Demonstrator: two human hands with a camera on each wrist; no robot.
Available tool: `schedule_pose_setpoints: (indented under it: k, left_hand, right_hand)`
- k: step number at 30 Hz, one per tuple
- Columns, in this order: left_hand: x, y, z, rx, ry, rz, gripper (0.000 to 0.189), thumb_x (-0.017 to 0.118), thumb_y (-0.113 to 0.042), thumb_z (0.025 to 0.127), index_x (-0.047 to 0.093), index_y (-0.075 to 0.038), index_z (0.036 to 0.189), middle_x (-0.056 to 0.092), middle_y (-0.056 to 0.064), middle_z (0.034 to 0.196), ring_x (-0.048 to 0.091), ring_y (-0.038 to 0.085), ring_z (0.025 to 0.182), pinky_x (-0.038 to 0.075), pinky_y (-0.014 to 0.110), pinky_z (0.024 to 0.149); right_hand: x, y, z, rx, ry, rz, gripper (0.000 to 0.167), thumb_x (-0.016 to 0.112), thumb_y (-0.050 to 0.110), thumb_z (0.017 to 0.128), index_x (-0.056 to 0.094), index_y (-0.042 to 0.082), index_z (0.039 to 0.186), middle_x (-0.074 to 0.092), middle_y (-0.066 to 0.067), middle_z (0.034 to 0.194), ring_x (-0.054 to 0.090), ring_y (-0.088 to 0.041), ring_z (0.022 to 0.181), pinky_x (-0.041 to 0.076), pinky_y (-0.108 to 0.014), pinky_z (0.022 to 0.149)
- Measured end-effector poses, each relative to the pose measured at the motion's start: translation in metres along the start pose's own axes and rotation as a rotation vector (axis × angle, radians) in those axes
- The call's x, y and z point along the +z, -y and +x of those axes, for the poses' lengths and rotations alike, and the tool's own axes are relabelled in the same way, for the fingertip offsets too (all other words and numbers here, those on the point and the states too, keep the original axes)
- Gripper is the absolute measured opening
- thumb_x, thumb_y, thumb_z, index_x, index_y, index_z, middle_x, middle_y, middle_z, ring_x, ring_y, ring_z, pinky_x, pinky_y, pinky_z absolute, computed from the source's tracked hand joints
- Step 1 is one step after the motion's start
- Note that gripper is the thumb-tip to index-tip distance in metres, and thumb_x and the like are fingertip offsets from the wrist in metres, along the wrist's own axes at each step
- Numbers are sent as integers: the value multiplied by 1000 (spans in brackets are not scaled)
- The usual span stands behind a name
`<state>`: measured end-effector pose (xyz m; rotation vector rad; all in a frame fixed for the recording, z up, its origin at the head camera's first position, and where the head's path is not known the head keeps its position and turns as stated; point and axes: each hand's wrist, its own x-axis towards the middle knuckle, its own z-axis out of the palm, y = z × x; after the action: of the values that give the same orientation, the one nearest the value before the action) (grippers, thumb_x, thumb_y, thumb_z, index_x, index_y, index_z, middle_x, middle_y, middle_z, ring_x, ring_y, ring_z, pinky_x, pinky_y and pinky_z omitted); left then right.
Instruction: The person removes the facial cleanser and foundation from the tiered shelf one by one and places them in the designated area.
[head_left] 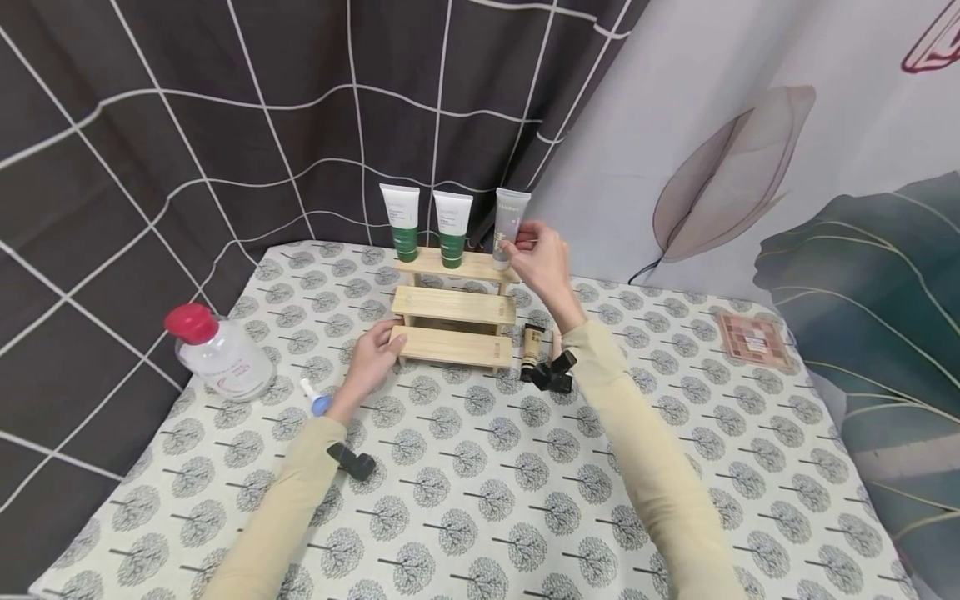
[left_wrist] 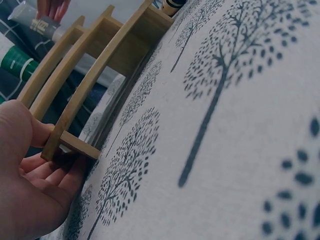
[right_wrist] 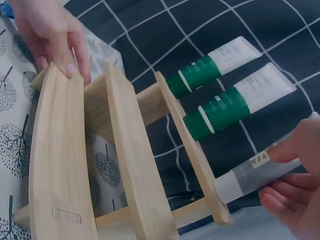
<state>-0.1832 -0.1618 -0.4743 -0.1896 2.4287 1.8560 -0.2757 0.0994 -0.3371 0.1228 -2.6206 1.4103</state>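
A three-step wooden rack (head_left: pixel 453 306) stands on the table. My left hand (head_left: pixel 372 360) grips the left end of its lowest step, thumb on top and fingers beneath, as the left wrist view shows. At the right end of the top step, my right hand (head_left: pixel 542 260) pinches a grey tube (head_left: pixel 509 218) that stands upright, its cap at the step's surface. Two white-and-green tubes, one on the left (head_left: pixel 401 218) and one in the middle (head_left: pixel 452 225), stand cap down on that same step.
Right of the rack lies a black-and-gold tube (head_left: pixel 532 348), partly behind the wrist camera. A clear pump bottle (head_left: pixel 228 358) with a red top stands at the left, near a small blue-and-white item (head_left: pixel 317 400). A pinkish palette (head_left: pixel 754 340) lies far right.
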Motion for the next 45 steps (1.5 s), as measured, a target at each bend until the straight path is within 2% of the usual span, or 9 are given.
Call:
schedule_pose_setpoints:
  k: [10,15,20,23,29,35,40,45]
  left_hand:
    - [2,-2,0,10,1,16,48,56,-15,104,46,1,147,51,26,148,54,38,136,48,41,114]
    - [2,0,-1,22,-5,23,47,55,-15,104,46,2,146,52,27,147,55,38,135,48,41,114]
    - [4,-1,-1,42,-12,34,47,56,-15,103,47,3,146,52,28,146,55,40,134,49,41,113]
    - [3,-1,-1,27,-8,29,47,56,-16,103,47,2,146,51,27,147,54,39,135,48,41,114]
    - [1,-2,-1,-7,8,23,48,55,-16,104,45,0,148,49,25,151,52,37,139,45,41,117]
    - [1,-4,-2,-12,12,14,49,55,-16,104,44,0,149,48,26,152,51,37,140,45,41,117]
    - [0,-4,-3,-7,6,19,49,55,-16,104,44,1,149,47,26,152,51,37,140,45,41,117]
    - [0,-2,-2,-4,8,20,49,55,-16,104,44,1,148,48,26,151,51,38,139,46,41,117]
  right_hand:
    - [7,-4,3,-13,-25,34,38,72,11,93,61,-4,126,70,-23,122,70,-32,110,61,-35,97]
    - [9,-8,1,-47,-27,74,37,70,10,94,60,-5,126,69,-24,122,69,-33,111,60,-35,98]
    - [3,-13,-1,-100,-55,109,33,68,7,95,59,-8,124,67,-26,120,68,-36,109,60,-37,99]
    - [-3,-18,-1,-111,-78,119,31,67,6,95,59,-8,122,67,-26,119,68,-36,108,60,-36,98]
    - [-17,-31,-1,-68,-92,137,31,63,6,97,57,-8,124,65,-26,120,66,-34,106,60,-36,96]
    - [-26,-48,-4,-9,-86,109,31,61,8,99,56,-8,125,65,-26,118,64,-30,101,61,-36,91]
    - [-25,-63,-5,74,-77,55,33,61,13,100,57,-6,127,66,-23,116,62,-23,94,60,-28,80]
    - [-18,-81,-3,123,-60,12,34,61,16,101,59,-6,125,66,-21,112,62,-24,91,58,-26,73]
